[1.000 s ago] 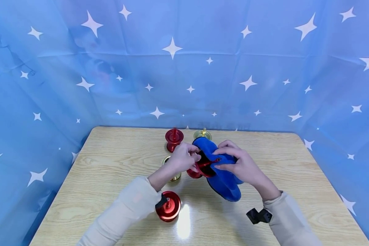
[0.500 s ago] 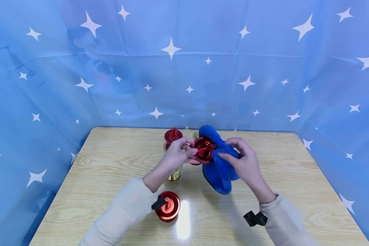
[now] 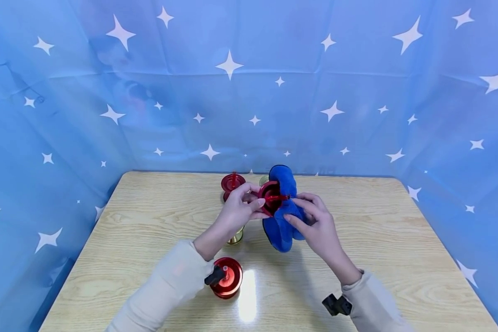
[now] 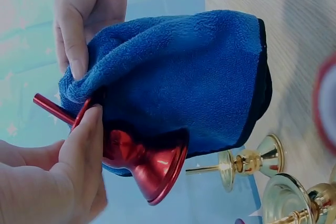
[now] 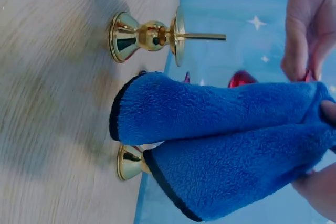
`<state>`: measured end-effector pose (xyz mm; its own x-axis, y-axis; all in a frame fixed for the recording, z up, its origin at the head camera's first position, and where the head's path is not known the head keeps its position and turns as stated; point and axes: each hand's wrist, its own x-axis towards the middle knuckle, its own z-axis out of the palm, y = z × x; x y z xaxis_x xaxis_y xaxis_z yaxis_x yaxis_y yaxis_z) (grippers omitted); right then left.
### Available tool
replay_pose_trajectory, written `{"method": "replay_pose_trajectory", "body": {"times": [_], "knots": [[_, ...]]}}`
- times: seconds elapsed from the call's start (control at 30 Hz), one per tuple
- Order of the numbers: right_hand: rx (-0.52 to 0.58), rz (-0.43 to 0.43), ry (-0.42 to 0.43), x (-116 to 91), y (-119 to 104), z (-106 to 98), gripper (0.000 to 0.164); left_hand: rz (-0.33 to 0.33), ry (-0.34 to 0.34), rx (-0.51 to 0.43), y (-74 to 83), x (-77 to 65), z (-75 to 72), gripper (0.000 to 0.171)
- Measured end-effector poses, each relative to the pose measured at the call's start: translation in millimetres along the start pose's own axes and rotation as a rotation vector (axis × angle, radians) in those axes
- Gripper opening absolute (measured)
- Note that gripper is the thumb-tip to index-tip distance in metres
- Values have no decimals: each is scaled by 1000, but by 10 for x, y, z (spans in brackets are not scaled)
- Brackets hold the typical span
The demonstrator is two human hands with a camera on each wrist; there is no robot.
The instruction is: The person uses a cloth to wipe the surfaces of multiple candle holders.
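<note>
A shiny red candle holder (image 4: 152, 171), with a wide dish, a thin upright stem and a flared foot, is held above the table. My left hand (image 3: 237, 206) grips it by the rim of its dish. A folded blue towel (image 4: 173, 72) with a dark edge lies against the holder's dish and hangs down beside its body. My right hand (image 3: 317, 221) pinches this towel near the tip of the red stem. In the right wrist view the towel (image 5: 226, 140) hides most of the holder.
Another red candle holder (image 3: 228, 279) stands near the front, by the left sleeve, and one more red holder (image 3: 232, 182) stands at the back. Gold candle holders (image 5: 126, 38) stand on the wooden table (image 3: 149, 203) around the hands. A blue star-patterned curtain (image 3: 249, 92) hangs behind.
The red candle holder has been lifted and turned so its dish shows. Towel and right hand have shifted left, and the towel now lies behind the stem.
</note>
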<state>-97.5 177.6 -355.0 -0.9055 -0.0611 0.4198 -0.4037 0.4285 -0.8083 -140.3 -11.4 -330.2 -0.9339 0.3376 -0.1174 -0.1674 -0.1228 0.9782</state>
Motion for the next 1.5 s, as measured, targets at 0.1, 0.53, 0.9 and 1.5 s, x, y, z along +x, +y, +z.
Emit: {"method": "replay_pose_trajectory", "body": {"times": [0.1, 0.53, 0.9, 1.5], "knots": [[-7, -37, 44, -1, -4, 26, 33, -8, 1, -5, -7, -1, -11, 25], [-100, -3, -16, -41, 2, 82, 36, -26, -4, 9, -14, 9, -20, 24], [-68, -48, 118, -53, -52, 196, 28, -35, 44, 32, -42, 23, -12, 23], [-58, -150, -45, 136, 42, 1, 20, -115, -174, 253, 96, 106, -139, 29]]}}
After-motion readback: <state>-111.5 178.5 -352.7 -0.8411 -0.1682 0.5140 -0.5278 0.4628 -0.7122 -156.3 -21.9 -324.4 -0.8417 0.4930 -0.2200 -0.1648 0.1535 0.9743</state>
